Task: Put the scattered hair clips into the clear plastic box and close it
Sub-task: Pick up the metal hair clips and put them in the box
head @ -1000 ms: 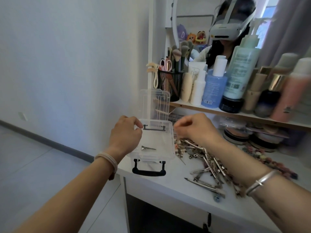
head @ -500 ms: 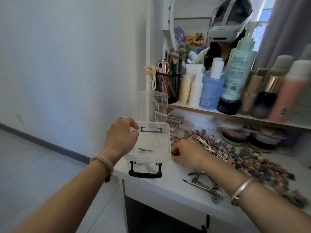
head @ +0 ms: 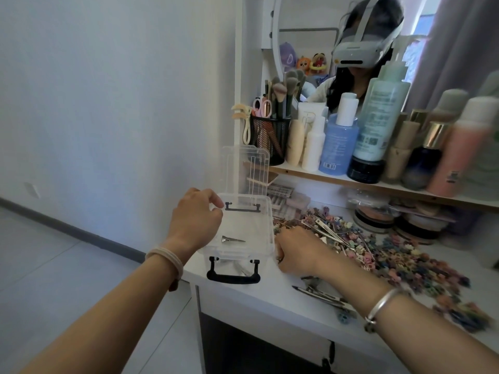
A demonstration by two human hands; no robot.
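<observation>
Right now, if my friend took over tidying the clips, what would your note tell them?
Left hand: its grip is on the left rim of the clear plastic box, steadying it.
Right hand: down on the table beside the box, at the edge of the pile. Its fingers are hidden, so I cannot tell if it holds a clip.
Done: the lid stands open and one silver clip lies inside.
Left: nearly all the hair clips lie scattered on the table. Put them in, then close the lid.
</observation>
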